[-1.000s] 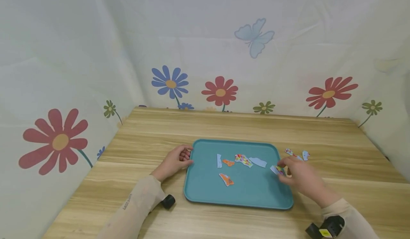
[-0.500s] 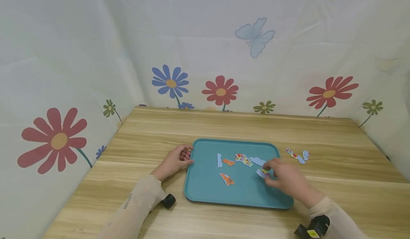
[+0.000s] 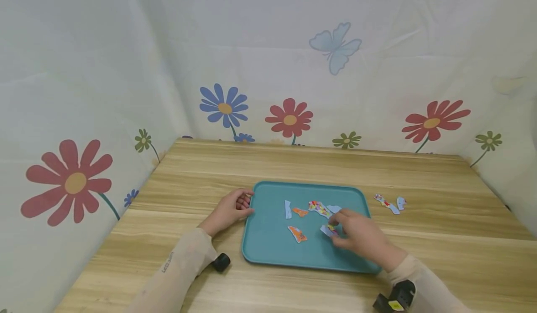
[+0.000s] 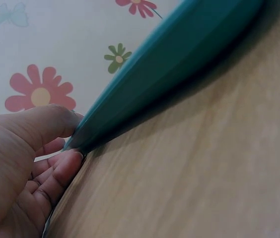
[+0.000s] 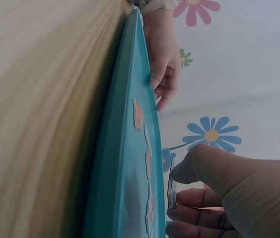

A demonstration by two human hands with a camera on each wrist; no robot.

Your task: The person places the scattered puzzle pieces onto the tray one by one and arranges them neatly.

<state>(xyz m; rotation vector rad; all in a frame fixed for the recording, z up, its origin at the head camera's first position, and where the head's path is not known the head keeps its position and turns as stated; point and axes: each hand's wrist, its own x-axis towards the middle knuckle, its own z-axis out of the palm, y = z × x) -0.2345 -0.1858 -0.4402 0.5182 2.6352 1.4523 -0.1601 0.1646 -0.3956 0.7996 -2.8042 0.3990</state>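
Between thumb and fingertips, my right hand pinches a light-blue puzzle piece with a colourful patch, over the right half of the teal tray. Seen edge-on in the right wrist view, that puzzle piece stands off the tray's surface. My left hand holds the tray's left rim, thumb and curled fingers at the edge; in the left wrist view the thumb touches the rim. On the tray lie a blue strip piece, two orange pieces, a multicoloured piece and a pale-blue piece, partly hidden by my right hand.
Right of the tray, two more pieces lie on the wooden table: a long colourful one and a small pale-blue one. A flower-printed cloth hangs behind and at both sides of the table.
My right hand has carried its puzzle piece leftward, from the tray's right edge towards the middle. The long piece on the table came into full view. My left hand stays at the rim.
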